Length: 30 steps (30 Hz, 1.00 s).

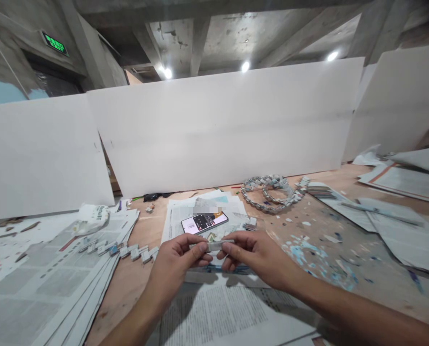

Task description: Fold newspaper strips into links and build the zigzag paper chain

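Between my two hands is a narrow folded strip of newspaper (215, 246), held level by its ends. My left hand (183, 252) pinches one end between thumb and fingers. On the other end, my right hand (243, 250) has the same pinch. Just beyond the strip a smartphone (204, 223) with a lit screen lies on newspaper sheets (169, 216). To the left, a zigzag chain of folded paper (129, 251) reaches toward my left hand. A longer chain of folded paper (248, 198) lies coiled at the back right.
Newspaper stacks (52, 288) cover the left side, with a white plastic bag (91, 218) on top. More newspaper sheets (405, 230) lie at right, near blue paint flakes (308, 254) on the wooden table (272, 235). White boards (221, 129) stand along the back.
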Available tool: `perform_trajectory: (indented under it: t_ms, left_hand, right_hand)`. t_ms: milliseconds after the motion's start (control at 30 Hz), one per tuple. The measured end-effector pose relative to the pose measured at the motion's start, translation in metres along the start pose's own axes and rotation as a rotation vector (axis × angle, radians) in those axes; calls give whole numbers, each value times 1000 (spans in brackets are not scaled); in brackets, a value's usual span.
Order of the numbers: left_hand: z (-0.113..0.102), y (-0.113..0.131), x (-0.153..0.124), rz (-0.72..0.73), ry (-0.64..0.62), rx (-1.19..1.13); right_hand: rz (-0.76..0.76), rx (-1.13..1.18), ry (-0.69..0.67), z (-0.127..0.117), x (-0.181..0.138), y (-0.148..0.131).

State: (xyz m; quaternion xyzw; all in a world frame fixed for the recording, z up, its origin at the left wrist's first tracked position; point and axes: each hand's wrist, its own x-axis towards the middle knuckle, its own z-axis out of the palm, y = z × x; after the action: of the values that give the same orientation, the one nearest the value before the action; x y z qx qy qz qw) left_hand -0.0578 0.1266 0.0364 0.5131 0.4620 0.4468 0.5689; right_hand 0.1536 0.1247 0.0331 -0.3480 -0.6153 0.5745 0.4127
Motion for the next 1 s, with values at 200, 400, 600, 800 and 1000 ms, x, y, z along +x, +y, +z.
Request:
perform_trajectory:
  t_ms: [200, 400, 600, 800, 1000]
  left_hand:
    - [-1, 1, 1, 20, 3, 14]
    - [-7, 6, 4, 39, 18, 38]
    - [-9, 8, 1, 140, 38, 107]
    - [-9, 9, -1, 198, 30, 156]
    - [-10, 12, 0, 189, 38, 151]
  right_hand:
    - [0, -26, -16, -3, 0, 0]
    - [-27, -78, 17, -9, 3, -1]
    - [-76, -241, 12, -12, 0, -2]
    - [-145, -356, -10, -15, 0, -2]
    - [-141, -283, -55, -17, 2, 3]
